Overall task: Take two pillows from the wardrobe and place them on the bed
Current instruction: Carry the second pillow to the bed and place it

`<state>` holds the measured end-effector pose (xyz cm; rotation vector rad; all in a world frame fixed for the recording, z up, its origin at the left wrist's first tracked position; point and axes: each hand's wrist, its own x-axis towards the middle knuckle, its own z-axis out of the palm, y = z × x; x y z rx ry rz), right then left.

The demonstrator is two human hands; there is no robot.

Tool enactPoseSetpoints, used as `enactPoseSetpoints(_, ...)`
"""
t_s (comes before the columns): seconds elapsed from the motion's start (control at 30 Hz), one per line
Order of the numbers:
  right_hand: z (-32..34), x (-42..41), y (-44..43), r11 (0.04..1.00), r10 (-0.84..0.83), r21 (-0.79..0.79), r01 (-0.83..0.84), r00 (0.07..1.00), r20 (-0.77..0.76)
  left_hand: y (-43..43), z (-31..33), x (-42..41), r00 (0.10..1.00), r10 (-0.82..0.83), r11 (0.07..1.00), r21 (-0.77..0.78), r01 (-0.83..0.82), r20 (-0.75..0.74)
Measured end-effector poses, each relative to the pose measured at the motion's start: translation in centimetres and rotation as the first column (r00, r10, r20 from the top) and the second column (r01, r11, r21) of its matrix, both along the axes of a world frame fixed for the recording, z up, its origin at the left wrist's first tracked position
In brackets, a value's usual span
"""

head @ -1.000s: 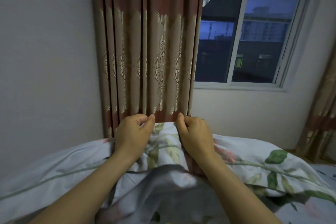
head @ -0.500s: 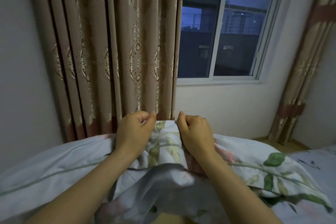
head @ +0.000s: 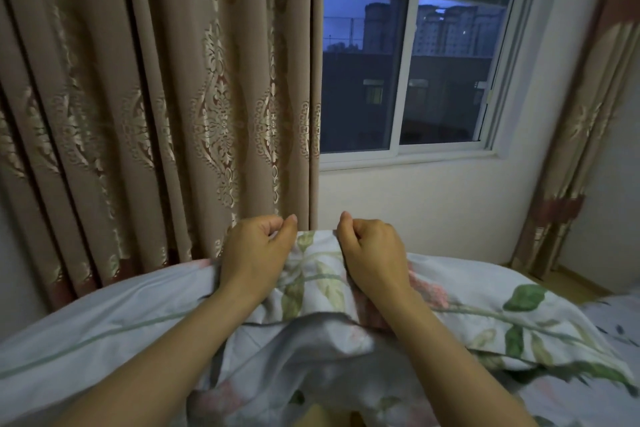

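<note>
Fingers of both hands are curled shut over the top edge of a pale blue-white cotton pillow printed with green leaves and pink flowers (head: 485, 291), the cloth pinched between thumb and bent fingers. The left hand (head: 258, 253) is seen at lower centre, the right hand (head: 372, 255) just beside it, a narrow strip of the leaf print showing between them. Both bare forearms are stretched in from the bottom edge of the frame. The pillow is held up across the whole lower part of the frame; whether a second one lies under it cannot be told. A patch of floral bedding (head: 616, 319) is seen at the lower right. Behind, a brown damask curtain with pale gold ornament (head: 156, 97) fills the upper left, and a white-framed sliding window (head: 407, 80) onto dusk-blue buildings is seen at upper centre.
</note>
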<state>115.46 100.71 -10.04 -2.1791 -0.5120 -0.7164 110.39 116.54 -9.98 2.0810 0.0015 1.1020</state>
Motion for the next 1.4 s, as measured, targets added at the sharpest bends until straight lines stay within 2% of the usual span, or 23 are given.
enactPoseSetpoints(0.33,-1.5,14.5,4.7,0.99,-0.141,-0.032,0.14,0.99,-0.017,5.4,-2.2,17.6,0.984,-0.178,0.983,-0.049,0.176,-0.03)
enactPoseSetpoints(0.53,-1.1,22.9,7.6,0.961,-0.277,-0.019,0.276,0.96,-0.044,8.0,-0.9,27.7,0.947,-0.321,0.947,-0.03,0.32,-0.011)
enactPoseSetpoints(0.67,-1.7,27.7,7.6,0.928,-0.372,-0.013,0.372,0.925,-0.076,8.1,-1.6,34.5,0.895,-0.443,0.896,-0.064,0.44,-0.057)
enactPoseSetpoints(0.77,-2.3,31.2,6.6,0.904,-0.428,-0.026,0.427,0.899,-0.094,7.1,-2.5,39.4,0.851,-0.518,0.855,-0.081,0.512,-0.082)
enactPoseSetpoints(1.17,-2.1,45.0,-2.1,0.829,-0.558,0.024,0.559,0.829,-0.03,-2.2,-1.5,54.7,0.784,-0.614,0.788,-0.019,0.615,-0.091)
enactPoseSetpoints(1.4,-2.7,50.2,-8.1,0.735,-0.677,0.022,0.678,0.735,-0.044,-8.9,-1.9,62.0,0.695,-0.712,0.698,0.002,0.716,-0.098)
